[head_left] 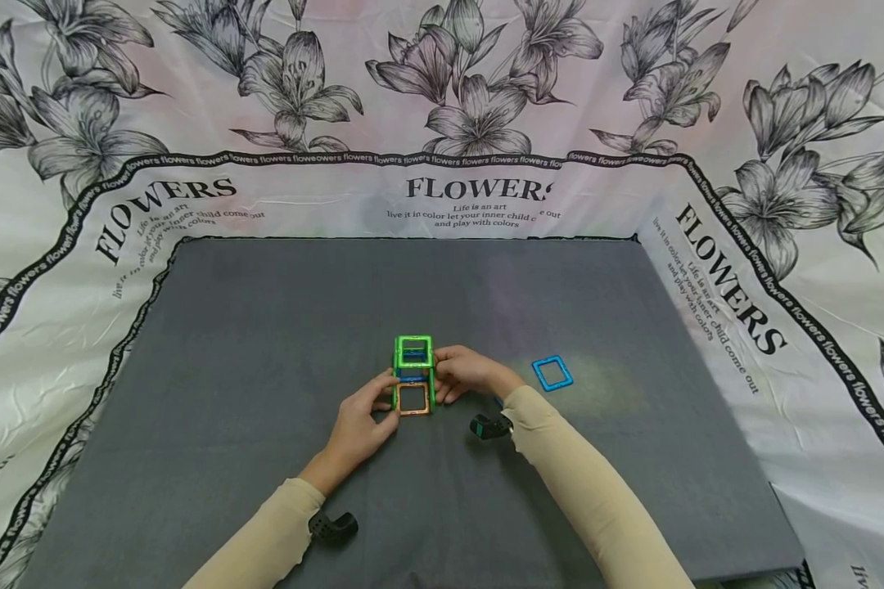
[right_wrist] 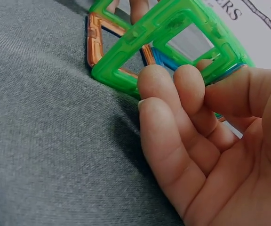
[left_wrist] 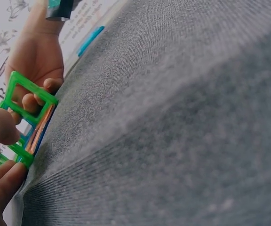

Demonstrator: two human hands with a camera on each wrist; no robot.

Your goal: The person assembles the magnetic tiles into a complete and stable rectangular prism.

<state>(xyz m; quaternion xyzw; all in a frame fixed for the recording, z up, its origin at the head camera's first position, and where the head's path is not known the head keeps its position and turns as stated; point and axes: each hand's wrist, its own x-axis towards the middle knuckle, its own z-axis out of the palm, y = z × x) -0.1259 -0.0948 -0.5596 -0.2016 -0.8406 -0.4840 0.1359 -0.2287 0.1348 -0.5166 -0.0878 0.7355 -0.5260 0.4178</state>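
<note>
Several translucent square frames [right_wrist: 138, 34], green, orange, blue, joined boxlike, left fingers [left_wrist: 8, 184] and right fingers [right_wrist: 159, 129] gripping sides.

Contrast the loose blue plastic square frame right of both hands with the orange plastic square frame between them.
The blue frame lies loose on grey cloth; the orange frame adjoins green plastic frames. The blue one sits askew; the orange one nearly straight. Both are hollow squares.

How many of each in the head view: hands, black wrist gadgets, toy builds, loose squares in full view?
Hands: 2 (left hand, right hand)
Black wrist gadgets: 2
Toy build: 1
Loose blue square: 1
Total: 6
Not counted: a blue bit by the right wrist, mostly hidden.
</note>
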